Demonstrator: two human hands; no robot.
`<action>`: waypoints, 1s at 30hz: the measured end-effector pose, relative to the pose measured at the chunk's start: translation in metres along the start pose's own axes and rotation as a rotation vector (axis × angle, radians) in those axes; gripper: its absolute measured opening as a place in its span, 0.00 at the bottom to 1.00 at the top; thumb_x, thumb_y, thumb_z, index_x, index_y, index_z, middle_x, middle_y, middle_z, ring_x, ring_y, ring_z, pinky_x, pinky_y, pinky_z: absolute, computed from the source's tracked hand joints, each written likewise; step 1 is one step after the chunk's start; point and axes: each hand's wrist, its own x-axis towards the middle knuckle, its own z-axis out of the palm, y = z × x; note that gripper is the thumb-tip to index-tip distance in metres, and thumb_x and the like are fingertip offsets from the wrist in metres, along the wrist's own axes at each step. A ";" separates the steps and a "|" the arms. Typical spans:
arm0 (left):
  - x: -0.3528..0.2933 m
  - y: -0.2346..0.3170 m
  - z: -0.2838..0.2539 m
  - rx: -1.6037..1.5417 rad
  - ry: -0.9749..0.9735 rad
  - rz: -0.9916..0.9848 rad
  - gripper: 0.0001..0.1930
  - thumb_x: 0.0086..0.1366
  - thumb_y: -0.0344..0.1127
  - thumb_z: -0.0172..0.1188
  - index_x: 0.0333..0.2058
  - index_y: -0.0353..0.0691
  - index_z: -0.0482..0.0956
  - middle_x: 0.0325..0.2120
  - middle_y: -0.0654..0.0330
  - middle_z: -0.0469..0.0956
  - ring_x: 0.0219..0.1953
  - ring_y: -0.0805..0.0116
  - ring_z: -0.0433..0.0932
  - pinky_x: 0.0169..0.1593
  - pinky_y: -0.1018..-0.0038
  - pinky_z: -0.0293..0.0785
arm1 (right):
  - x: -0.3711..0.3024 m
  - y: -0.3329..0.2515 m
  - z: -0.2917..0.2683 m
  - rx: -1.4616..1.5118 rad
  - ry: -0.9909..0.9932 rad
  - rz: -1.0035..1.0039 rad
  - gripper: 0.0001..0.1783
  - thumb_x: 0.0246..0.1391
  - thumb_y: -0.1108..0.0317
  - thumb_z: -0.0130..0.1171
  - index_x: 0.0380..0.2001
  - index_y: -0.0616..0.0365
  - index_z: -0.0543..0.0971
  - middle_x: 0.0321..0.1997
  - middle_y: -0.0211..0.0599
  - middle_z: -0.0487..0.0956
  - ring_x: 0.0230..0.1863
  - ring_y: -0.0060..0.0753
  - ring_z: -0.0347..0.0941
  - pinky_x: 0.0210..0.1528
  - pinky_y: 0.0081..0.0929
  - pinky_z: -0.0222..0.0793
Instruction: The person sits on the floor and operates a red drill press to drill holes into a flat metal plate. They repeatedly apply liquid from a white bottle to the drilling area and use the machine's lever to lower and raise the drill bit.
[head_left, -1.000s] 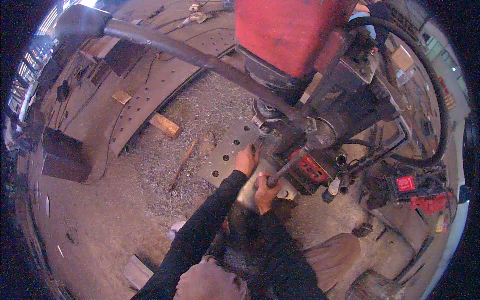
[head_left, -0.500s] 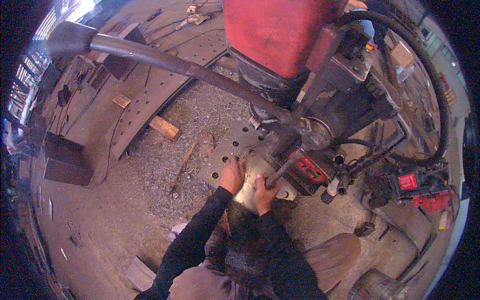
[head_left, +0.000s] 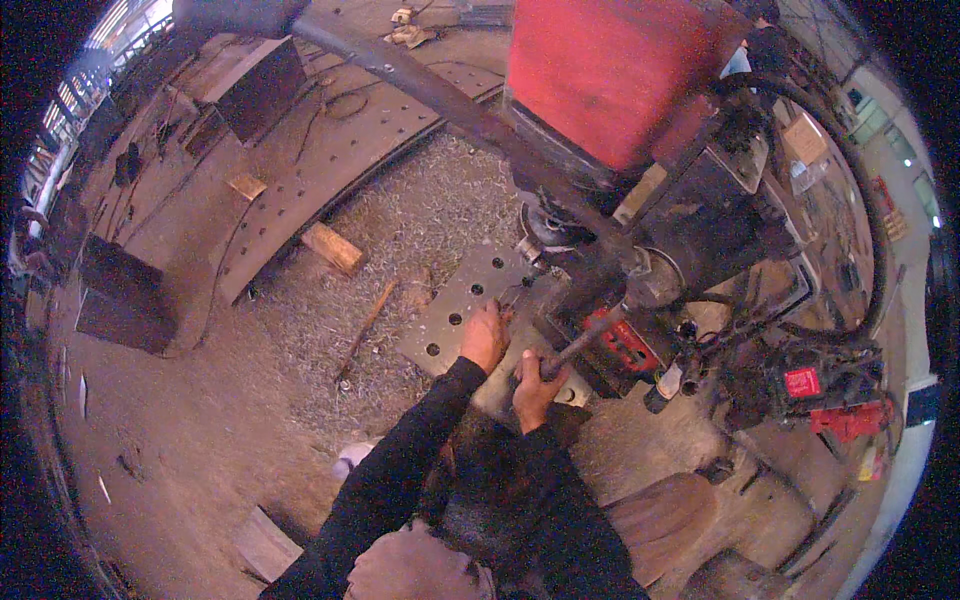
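A drilling machine with a red motor housing (head_left: 605, 85) stands over a metal plate (head_left: 432, 318) that has a row of round holes along its left side. My left hand (head_left: 487, 338) lies on the plate close to the drill's lower end, fingers stretched forward; nothing shows clearly in it. My right hand (head_left: 538, 392) is closed around the end of a metal feed lever (head_left: 583, 340) that slopes out from the machine's hub. Another long lever (head_left: 400, 75) from the same hub reaches to the upper left. The cutting tip is hidden.
Metal shavings (head_left: 425, 205) cover the ground left of the plate. A wooden block (head_left: 333, 248) and a thin stick (head_left: 368, 335) lie there, beside a long perforated steel plate (head_left: 300, 190). A thick black hose (head_left: 880, 200) loops on the right. A person (head_left: 765, 50) is at the far right.
My left hand has slid right across the plate, nearer the drill. The right hand keeps hold of the lever. The view has shifted, so the red housing and long lever appear farther right.
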 end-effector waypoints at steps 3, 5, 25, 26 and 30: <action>-0.001 -0.005 0.000 -0.006 0.025 0.025 0.15 0.65 0.37 0.54 0.40 0.27 0.68 0.31 0.35 0.73 0.32 0.36 0.74 0.34 0.50 0.71 | -0.003 -0.002 0.003 0.005 0.026 0.016 0.18 0.54 0.73 0.58 0.40 0.59 0.59 0.19 0.30 0.69 0.19 0.22 0.64 0.23 0.25 0.61; -0.003 -0.010 0.001 -0.020 0.019 0.009 0.16 0.65 0.37 0.53 0.42 0.26 0.68 0.32 0.34 0.73 0.33 0.35 0.74 0.35 0.50 0.71 | -0.003 0.003 0.002 -0.008 0.061 0.007 0.17 0.54 0.73 0.58 0.40 0.59 0.60 0.19 0.29 0.69 0.20 0.22 0.64 0.23 0.26 0.61; 0.009 -0.065 -0.053 -0.089 0.088 0.006 0.17 0.63 0.44 0.57 0.33 0.31 0.73 0.24 0.39 0.77 0.29 0.36 0.77 0.32 0.49 0.73 | 0.041 0.031 -0.002 -0.076 -0.155 -0.029 0.06 0.55 0.72 0.57 0.29 0.59 0.70 0.16 0.28 0.69 0.17 0.23 0.65 0.22 0.26 0.60; 0.009 -0.051 -0.045 -0.099 0.099 0.051 0.18 0.63 0.44 0.58 0.32 0.31 0.74 0.24 0.39 0.77 0.29 0.36 0.77 0.32 0.49 0.73 | 0.047 0.031 -0.010 -0.152 -0.172 -0.096 0.07 0.55 0.71 0.58 0.28 0.59 0.70 0.16 0.28 0.68 0.16 0.23 0.64 0.22 0.26 0.60; -0.030 -0.037 -0.032 0.061 -0.083 0.011 0.18 0.64 0.44 0.56 0.33 0.30 0.74 0.24 0.38 0.77 0.27 0.37 0.77 0.31 0.49 0.73 | 0.013 -0.004 -0.026 -0.179 -0.222 0.001 0.08 0.55 0.70 0.58 0.28 0.59 0.69 0.17 0.28 0.70 0.17 0.23 0.65 0.22 0.24 0.59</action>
